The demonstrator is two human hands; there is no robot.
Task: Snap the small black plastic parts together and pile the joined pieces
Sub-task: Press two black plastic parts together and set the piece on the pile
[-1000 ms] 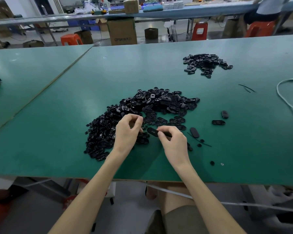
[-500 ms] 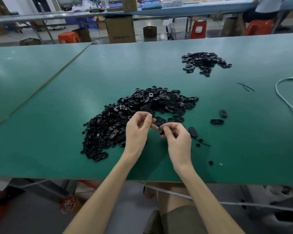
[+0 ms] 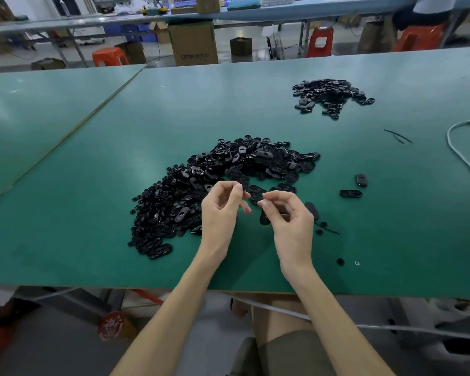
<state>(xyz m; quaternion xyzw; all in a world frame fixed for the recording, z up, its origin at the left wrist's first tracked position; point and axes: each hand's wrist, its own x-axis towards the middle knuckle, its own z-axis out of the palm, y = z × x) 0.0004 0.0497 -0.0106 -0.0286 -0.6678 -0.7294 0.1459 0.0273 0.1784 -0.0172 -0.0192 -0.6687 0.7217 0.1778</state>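
The scene is being viewed through one wide-angle camera worn on the person's head, being pointed forward and down across the green table (image 3: 92,226). The left hand (image 3: 220,213) and right hand (image 3: 291,226) are being framed close, low centre.

Open green table (image 3: 79,213) left of the big heap of black parts (image 3: 228,169); loose pieces (image 3: 350,193) and a white cable (image 3: 448,135) clutter the right.

Green table (image 3: 92,213) — big pile of black parts (image 3: 228,169) ctr, smaller pile (image 3: 329,96) far rt — white cable (image 3: 448,137) rt edge.
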